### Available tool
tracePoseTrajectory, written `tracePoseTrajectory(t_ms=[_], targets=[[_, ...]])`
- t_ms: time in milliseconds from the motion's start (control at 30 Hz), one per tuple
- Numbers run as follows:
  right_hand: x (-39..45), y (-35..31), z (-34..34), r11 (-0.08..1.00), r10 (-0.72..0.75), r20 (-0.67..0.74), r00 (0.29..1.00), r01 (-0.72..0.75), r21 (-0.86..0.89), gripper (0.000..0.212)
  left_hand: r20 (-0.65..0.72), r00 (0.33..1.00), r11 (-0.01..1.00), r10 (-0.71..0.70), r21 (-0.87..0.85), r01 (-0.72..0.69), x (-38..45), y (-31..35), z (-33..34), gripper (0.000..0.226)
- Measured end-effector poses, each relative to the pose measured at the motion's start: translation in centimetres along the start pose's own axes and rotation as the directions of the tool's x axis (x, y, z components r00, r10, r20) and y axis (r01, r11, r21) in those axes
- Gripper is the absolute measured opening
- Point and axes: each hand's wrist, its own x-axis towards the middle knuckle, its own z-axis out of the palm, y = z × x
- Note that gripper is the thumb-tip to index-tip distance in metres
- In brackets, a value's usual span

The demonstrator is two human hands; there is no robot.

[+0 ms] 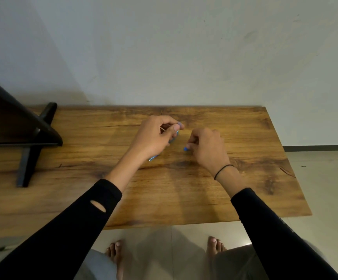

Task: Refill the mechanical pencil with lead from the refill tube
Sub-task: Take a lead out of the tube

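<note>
My left hand (154, 136) is closed around a blue mechanical pencil (173, 139) above the middle of the wooden table (245, 178). The pencil slants; one blue end shows by my fingertips and the other pokes out under my wrist. A thin pale stick (162, 129) juts out between my thumb and fingers; I cannot tell whether it is lead or the refill tube. To the right, my right hand (206, 146) is curled, its fingertips pinching a small blue piece (185, 148) just above the tabletop. The two hands are a short gap apart.
A dark wooden stand (32, 138) with slanted legs occupies the table's left part. The wall runs right behind the table's far edge. The table's right edge drops to a tiled floor (315, 178). My bare feet (115, 253) are below the near edge.
</note>
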Motion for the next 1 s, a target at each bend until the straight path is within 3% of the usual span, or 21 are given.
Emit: tracePoseTrajectory(t_ms=[67,100,133,167,233,267,333,433,533,1000], targets=[[0.2,0.0,-0.3,0.959,0.07,-0.064,0.995,-0.049,0.28,0.014,0.007,1.0,0.998,0.001,-0.069,-0.001,-0.1,0.0,0.0,0.014],[0.2,-0.3,-0.5,0.871,0.131,-0.088,0.987,-0.073,0.485,0.019,0.001,1.0,0.994,0.006,-0.106,-0.006,-0.2,0.1,0.1,0.012],[0.1,-0.6,-0.8,0.697,0.208,-0.07,0.976,-0.098,0.711,0.028,-0.016,1.0,0.99,0.021,-0.138,-0.023,-0.2,0.3,0.2,0.012],[0.1,-1.1,-1.2,0.428,0.263,0.002,0.965,-0.119,0.896,0.037,-0.045,0.998,0.986,0.051,-0.156,-0.057,-0.3,0.5,0.5,0.013],[-0.3,-2.0,-1.9,-0.147,0.235,0.199,0.951,-0.167,0.975,0.055,-0.104,0.983,0.979,0.149,-0.126,-0.161,-0.6,1.1,1.3,0.019],[-0.5,-2.2,-2.2,-0.337,0.181,0.255,0.95,-0.184,0.924,0.064,-0.113,0.972,0.973,0.208,-0.08,-0.218,-0.8,1.5,1.7,0.023],[-0.7,-2.6,-2.4,-0.524,0.103,0.251,0.963,-0.162,0.837,0.076,-0.099,0.942,0.947,0.321,0.012,-0.322,-1.3,2.1,2.5,0.026],[-0.9,-3.0,-2.7,-0.61,0.056,0.178,0.982,-0.107,0.785,0.085,-0.116,0.898,0.905,0.424,0.09,-0.416,-1.7,3.0,2.6,0.027],[-0.9,-3.1,-3.0,-0.59,0.034,0.163,0.986,-0.112,0.799,0.089,-0.118,0.865,0.871,0.488,0.133,-0.473,-1.8,3.7,2.2,0.022],[-0.9,-3.5,-2.7,-0.558,0.014,0.196,0.981,-0.155,0.815,0.095,-0.087,0.896,0.898,0.436,0.102,-0.427,-2.0,4.1,1.3,0.027]])
